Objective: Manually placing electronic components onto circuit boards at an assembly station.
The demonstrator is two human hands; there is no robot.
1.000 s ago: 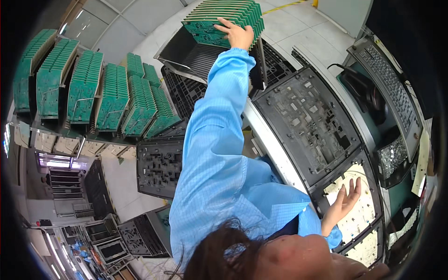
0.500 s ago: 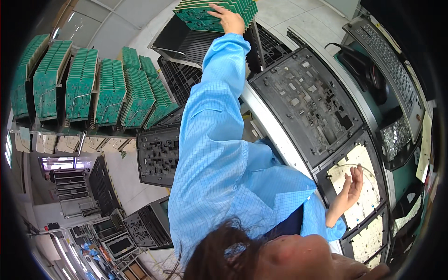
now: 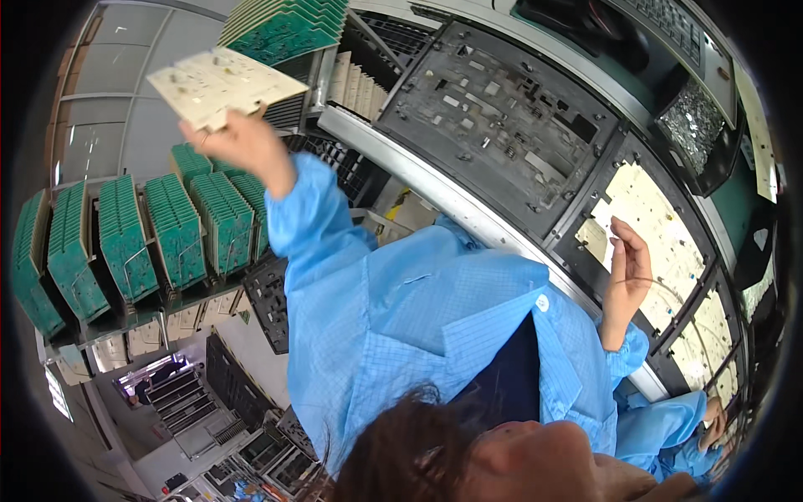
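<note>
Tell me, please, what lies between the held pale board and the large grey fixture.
In the head view, a ribbed rack, then a row of pale boards.

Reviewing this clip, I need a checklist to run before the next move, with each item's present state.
1. Left hand grip on the cream rectangular circuit board, at its edge: ok.
2. Held board clear of the upright, thin green circuit boards: cannot tell; they meet in view.
3. Right hand free of any held item: ok, none visible.
4. Right hand off the cream flat panel: cannot tell.
5. Dark grey recessed plate unobstructed by hands: ok.
</note>
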